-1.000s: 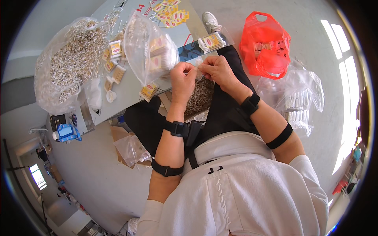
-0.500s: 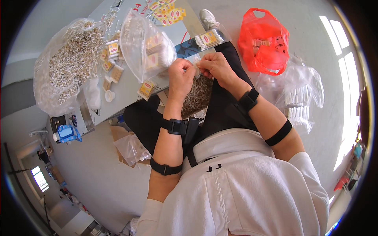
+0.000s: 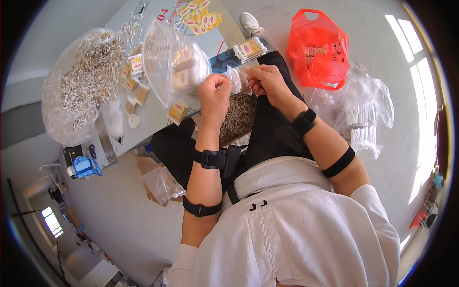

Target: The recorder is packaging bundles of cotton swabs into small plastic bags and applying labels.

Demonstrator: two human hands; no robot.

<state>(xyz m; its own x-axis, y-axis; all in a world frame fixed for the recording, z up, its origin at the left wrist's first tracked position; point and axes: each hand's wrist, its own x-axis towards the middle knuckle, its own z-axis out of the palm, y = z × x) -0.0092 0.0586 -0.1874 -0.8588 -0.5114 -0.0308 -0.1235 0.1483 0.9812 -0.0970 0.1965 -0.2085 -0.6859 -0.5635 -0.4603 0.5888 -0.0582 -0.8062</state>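
Note:
Between my two hands hangs a small clear bag of cotton swabs (image 3: 240,81), its white tips showing through the plastic. My left hand (image 3: 214,95) is closed in a pinch on the bag's left edge. At the opposite side, the fingers of my right hand (image 3: 269,85) are pinched on the bag too. Just below lies a mass of loose cotton swabs (image 3: 239,115) in a container on my lap. A filled packet of cotton swabs with a yellow label (image 3: 250,48) rests beyond my right hand, by the table's edge.
On the table (image 3: 155,112) stand a large bag of loose swabs (image 3: 86,71) and a clear bag of finished packets (image 3: 184,69). Yellow cards (image 3: 201,19) lie at the far side. A red plastic bag (image 3: 318,50) and bundled white swabs (image 3: 361,122) are on the floor at right.
My hands have moved slightly apart, the left one shifting left. The small bag of swabs now shows more fully between them.

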